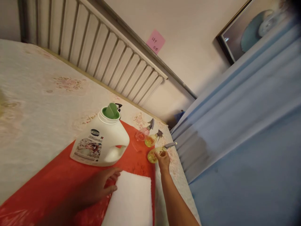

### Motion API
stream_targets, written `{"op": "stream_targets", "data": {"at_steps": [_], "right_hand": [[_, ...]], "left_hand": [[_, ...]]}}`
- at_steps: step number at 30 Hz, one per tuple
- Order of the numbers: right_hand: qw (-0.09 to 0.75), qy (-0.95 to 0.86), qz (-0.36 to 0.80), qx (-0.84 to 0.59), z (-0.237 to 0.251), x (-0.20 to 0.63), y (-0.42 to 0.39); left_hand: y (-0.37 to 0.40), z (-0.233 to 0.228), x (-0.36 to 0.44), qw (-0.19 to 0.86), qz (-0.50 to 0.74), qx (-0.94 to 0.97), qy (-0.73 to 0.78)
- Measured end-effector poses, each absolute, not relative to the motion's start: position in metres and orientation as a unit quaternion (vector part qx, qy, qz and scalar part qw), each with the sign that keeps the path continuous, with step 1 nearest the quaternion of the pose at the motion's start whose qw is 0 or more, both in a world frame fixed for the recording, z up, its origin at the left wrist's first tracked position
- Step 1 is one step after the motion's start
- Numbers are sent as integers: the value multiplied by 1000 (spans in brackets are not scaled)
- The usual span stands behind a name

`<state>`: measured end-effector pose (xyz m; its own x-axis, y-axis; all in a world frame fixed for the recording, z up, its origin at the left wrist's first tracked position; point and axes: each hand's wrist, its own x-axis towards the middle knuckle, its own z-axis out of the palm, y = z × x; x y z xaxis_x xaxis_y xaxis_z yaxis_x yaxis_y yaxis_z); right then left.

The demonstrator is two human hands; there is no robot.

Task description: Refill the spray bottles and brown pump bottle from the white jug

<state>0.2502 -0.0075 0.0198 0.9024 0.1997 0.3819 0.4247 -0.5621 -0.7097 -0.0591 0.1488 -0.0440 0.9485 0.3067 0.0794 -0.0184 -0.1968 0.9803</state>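
Note:
My right hand (163, 161) is closed around the upper part of a yellow spray bottle (152, 157) with a grey trigger head, at the right edge of the red plastic sheet (58, 175). Beside it stand another yellow spray bottle (150, 140) and a pink spray bottle (141, 134). My left hand (103, 185) hovers or rests at the left edge of a folded white cloth or paper pad (131, 201), fingers apart; whether it touches is unclear. Behind the left hand is a large white detergent jug (117, 135), its cap off and a green spout (111, 111) in its neck.
A pale floral tablecloth (42, 94) lies under the red sheet. Part of a black item (118, 106) shows behind the jug. A white radiator (94, 44) runs along the back wall, under a pink note (155, 41). A blue curtain (235, 125) hangs on the right.

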Motion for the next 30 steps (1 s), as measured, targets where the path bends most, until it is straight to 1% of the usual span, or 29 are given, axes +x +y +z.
{"op": "stream_targets", "data": {"at_steps": [3, 9, 13, 17, 21, 23, 26, 30], "right_hand": [[433, -181, -136, -872, 14, 261, 2], [450, -179, -132, -865, 1, 275, 12], [468, -182, -118, -857, -2, 278, 11], [498, -171, -112, -843, 1, 266, 0], [536, -129, -125, -825, 0, 236, -14], [554, -140, -99, -815, -3, 217, -13], [577, -201, -16, -792, -3, 185, 4], [587, -311, 103, -740, 18, 141, 41]], "left_hand": [[149, -46, -57, 620, 132, 766, 108], [146, -31, -59, 632, 113, 760, 104], [144, -38, -55, 632, 122, 759, 102], [145, -48, -54, 632, 126, 759, 92], [147, -51, -57, 633, 140, 756, 90], [148, -49, -58, 638, 146, 751, 86], [148, -43, -62, 646, 153, 743, 84], [148, -28, -72, 652, 168, 733, 93]]}}
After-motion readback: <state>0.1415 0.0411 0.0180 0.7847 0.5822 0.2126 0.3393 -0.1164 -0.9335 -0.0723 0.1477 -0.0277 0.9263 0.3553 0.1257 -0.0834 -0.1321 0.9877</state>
